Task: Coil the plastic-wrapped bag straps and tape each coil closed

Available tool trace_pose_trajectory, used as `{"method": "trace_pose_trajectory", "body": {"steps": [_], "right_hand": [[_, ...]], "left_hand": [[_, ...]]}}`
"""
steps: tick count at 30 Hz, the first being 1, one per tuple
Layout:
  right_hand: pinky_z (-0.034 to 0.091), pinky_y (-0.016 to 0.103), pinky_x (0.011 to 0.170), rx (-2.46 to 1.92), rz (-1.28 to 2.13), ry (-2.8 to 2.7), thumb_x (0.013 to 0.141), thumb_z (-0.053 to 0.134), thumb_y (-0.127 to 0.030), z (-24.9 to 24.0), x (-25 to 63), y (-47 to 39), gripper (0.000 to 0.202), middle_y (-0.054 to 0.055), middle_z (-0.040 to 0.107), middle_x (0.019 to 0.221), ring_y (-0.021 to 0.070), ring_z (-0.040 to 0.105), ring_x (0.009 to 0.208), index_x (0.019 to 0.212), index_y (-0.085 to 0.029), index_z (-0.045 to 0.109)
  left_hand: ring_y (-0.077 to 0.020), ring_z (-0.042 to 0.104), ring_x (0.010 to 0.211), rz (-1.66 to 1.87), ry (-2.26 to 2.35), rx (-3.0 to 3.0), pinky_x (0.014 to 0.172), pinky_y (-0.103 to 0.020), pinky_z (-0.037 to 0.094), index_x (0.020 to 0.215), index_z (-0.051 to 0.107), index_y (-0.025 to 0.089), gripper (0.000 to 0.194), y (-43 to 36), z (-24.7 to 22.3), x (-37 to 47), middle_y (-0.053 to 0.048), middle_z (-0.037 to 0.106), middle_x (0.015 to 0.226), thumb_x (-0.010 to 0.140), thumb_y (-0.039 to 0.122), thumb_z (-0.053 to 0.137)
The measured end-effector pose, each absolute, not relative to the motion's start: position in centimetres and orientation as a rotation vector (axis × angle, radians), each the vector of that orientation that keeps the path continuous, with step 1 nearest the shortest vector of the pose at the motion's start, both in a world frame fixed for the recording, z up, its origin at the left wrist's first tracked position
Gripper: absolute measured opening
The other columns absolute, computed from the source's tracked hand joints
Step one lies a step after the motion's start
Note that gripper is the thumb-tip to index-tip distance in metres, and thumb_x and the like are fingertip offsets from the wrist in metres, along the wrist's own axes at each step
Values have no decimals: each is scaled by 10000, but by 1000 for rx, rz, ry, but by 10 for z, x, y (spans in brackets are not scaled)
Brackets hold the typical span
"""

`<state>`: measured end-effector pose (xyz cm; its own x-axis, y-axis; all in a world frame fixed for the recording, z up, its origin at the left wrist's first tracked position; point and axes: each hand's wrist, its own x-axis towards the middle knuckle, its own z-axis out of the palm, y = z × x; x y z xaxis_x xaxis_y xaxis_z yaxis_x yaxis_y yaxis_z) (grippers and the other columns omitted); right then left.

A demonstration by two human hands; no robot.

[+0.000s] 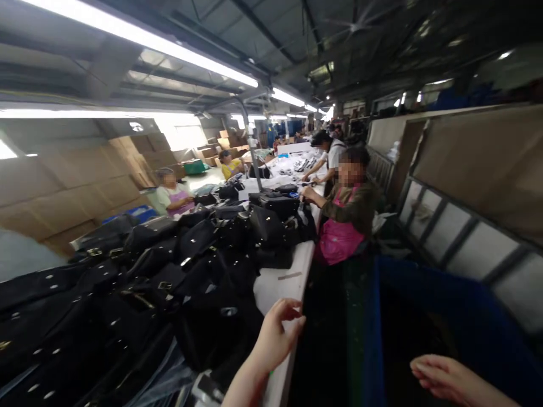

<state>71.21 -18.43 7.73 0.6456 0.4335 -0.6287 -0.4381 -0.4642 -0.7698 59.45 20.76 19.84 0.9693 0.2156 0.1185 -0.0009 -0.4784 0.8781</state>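
My left hand is over the edge of the white table, its fingers loosely curved and a gap showing between thumb and fingers. Nothing is visible in it. Close by on its left lies a black bag with a small metal fitting, part of a large heap of black bags covering the table. My right hand is out at the lower right, above a blue bin whose dark inside I cannot make out. Its fingers are stretched out and somewhat blurred, with no object seen in them.
A person in a pink apron sits at the table's right side, handling something by the bags. Others work farther along. Stacked cartons stand at left. A metal pole rises from the table, and a framed partition runs along the right.
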Motion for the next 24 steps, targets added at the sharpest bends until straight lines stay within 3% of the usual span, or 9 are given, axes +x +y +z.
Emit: {"method": "trace_pose_trajectory", "body": {"steps": [5,9,12,16,20,24], "right_hand": [[534,296,786,-1734,896,135,641,731,-586,62,758,-316,508,110,711,961,222,658,919,918,-160,718],[538,349,734,-1837,719,467,627,754,-524,19,796,-437,419,108,714,849,215,654,790,817,-153,707],[513,377,856,-1857,659,596,673,732,-490,0,813,-499,369,85,714,928,220,649,883,876,-183,705],[469,400,970,-1915,497,445,734,692,-505,0,842,-531,390,64,701,1061,228,640,997,998,-217,689],[493,401,941,-1931,448,468,748,671,-526,-4,863,-529,399,68,710,1041,242,653,979,999,-217,691],[510,396,910,-1891,487,671,750,640,-545,-35,846,-508,423,73,711,1059,261,656,991,1016,-220,692]], "left_hand": [[-202,666,909,17,202,1998,851,-338,524,1089,605,200,320,88,130,685,-56,686,984,844,405,602],[-219,679,932,-294,317,1954,849,-348,540,1117,589,183,408,-19,63,731,-71,696,1011,824,465,610],[-223,686,929,-560,268,1964,847,-355,548,1158,566,172,448,-67,42,751,-78,704,990,824,466,616],[-224,679,967,-672,235,1998,875,-355,544,1164,574,180,452,-89,33,799,-85,697,1053,819,469,626],[-233,681,959,-683,211,2037,848,-356,559,1091,606,179,408,-95,9,864,-99,683,1099,802,465,635],[-208,693,902,-847,117,2045,812,-336,566,1134,564,167,389,-103,-45,921,-115,674,1099,828,405,599]]}}
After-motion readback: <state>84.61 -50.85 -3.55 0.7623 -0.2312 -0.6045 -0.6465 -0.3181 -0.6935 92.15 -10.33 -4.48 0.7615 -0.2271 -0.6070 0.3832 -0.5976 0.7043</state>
